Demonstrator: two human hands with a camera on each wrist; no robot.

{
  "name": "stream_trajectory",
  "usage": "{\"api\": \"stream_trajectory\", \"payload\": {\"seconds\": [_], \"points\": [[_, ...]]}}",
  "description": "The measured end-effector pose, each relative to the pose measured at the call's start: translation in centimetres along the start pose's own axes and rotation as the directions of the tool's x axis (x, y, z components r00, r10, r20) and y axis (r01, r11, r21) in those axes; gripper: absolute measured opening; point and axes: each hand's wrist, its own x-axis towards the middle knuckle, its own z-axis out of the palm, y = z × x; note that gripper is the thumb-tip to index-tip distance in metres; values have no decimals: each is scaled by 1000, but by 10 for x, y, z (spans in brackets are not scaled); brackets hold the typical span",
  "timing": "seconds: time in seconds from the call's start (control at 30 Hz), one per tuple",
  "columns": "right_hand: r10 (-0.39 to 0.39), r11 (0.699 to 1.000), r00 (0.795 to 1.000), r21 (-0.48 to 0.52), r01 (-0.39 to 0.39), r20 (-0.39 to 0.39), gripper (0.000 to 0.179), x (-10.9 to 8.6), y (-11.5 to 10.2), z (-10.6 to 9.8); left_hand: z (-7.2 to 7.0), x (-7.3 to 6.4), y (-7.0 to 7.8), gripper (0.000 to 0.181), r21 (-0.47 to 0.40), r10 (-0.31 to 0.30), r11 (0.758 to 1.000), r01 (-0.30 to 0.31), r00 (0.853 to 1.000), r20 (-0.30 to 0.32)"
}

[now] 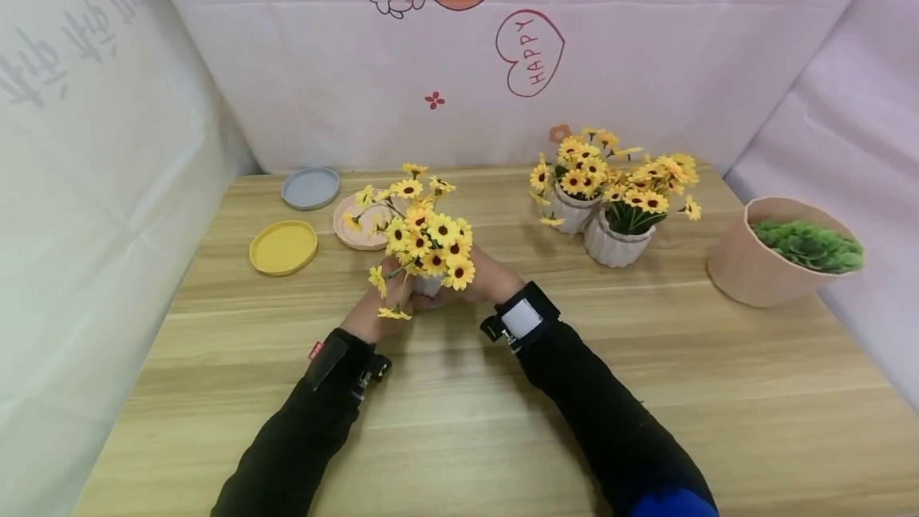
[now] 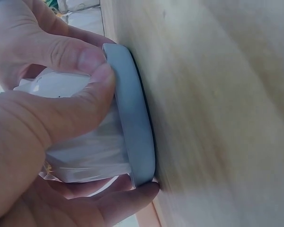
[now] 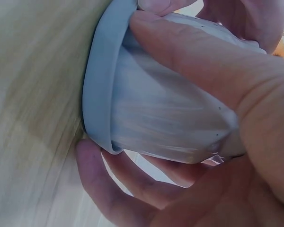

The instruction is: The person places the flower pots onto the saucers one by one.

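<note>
A white ribbed flowerpot (image 2: 90,151) with yellow artificial daisies (image 1: 431,242) stands upright in a blue-grey saucer (image 2: 132,118) on the table. My left hand (image 1: 384,309) holds the pot from the left, its thumb at the saucer's rim and a fingertip at the saucer's lower edge. From the right, my right hand (image 1: 494,274) grips the same pot, with its thumb along the pot wall and its fingers curled round the far side. In the right wrist view the saucer (image 3: 100,85) lies flat against the wood. In the head view the blooms hide most of the pot.
Behind the hands lies a pink saucer (image 1: 348,231), with a yellow saucer (image 1: 283,248) and a grey saucer (image 1: 310,188) to its left. Two more daisy pots (image 1: 619,244) stand at the back right. A pink bucket (image 1: 761,266) with green plants sits at the right edge.
</note>
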Motion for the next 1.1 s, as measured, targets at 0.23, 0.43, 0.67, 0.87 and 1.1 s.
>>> {"api": "stream_trajectory", "payload": {"seconds": [0.23,0.43,0.67,0.87,1.1], "points": [[78,997,997,7,-78,4,80,2,5,-6,2,9,-3,81,51,31,998,-31,1000,3],[77,997,997,-26,-77,3,77,5,9,-9,2,17,-2,80,-45,-40,998,41,999,30],[104,994,995,18,-104,-2,76,9,14,-13,2,24,-5,80,-5,-5,1000,5,999,32],[133,990,991,40,-133,-7,81,12,16,-16,1,25,-11,65,93,32,995,-38,998,63],[85,993,996,79,-83,-16,79,18,19,-19,-2,35,-9,55,61,-62,997,57,994,89]]}}
